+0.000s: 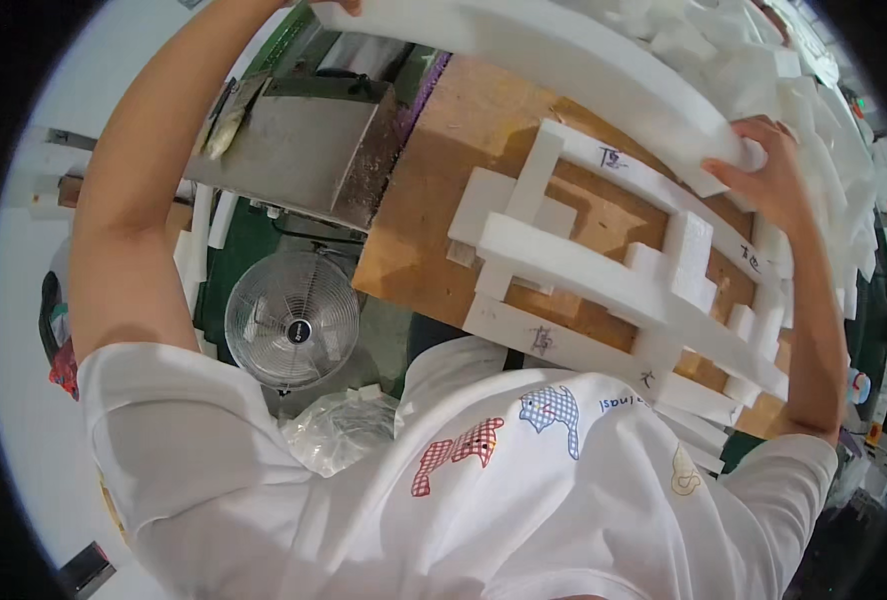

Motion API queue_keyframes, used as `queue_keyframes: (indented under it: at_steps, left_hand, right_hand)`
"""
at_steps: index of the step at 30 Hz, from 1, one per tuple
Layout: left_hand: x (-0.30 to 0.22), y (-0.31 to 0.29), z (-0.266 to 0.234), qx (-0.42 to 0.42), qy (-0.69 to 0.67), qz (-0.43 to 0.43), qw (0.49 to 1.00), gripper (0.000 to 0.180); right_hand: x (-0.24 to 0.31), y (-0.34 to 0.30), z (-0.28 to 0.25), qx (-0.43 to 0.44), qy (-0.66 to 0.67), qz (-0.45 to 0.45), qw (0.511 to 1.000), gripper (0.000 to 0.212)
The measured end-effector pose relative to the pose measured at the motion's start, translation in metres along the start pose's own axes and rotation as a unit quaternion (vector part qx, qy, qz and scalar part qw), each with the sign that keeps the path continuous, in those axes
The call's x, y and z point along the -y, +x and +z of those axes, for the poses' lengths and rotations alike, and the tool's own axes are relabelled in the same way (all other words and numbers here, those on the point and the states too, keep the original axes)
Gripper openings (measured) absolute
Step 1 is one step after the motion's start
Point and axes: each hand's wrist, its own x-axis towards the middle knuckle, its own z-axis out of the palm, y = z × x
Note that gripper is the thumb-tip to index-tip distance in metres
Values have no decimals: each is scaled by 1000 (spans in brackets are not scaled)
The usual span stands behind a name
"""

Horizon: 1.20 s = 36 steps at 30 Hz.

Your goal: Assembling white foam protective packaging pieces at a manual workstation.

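We grip the long white foam plank point(564, 70) with our right hand point(769, 175) closed on its near end; our left hand point(339, 5) is cut off at the top edge, its grasp untellable. Below the plank, a foam frame point(604, 270) lies on the wooden board point(444, 190), with a fan point(292, 318) on the floor.

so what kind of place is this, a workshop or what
Likely a foam packaging workshop: white foam strips form a frame on a wooden board, more foam pieces pile behind, and a metal machine and floor fan stand nearby.
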Motion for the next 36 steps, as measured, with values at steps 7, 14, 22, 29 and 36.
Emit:
queue_keyframes:
  at_steps: [7,14,22,29,36]
  left_hand:
    - [-74,41,-18,-34,-107,74,991,51]
    - [-123,-2,9,-19,-299,120,947,54]
    - [-149,-32,25,-20,-374,151,915,58]
    - [-153,-40,27,-27,-390,161,906,61]
    - [-155,-45,29,-26,-398,168,901,64]
  right_hand:
    - [-98,-92,-102,35,-13,108,993,54]
    - [-189,-205,-140,164,198,278,925,72]
    - [-131,-218,-88,146,238,377,883,67]
    - [-146,-222,-67,113,280,397,867,66]
    - [-126,-210,-61,132,254,403,870,71]
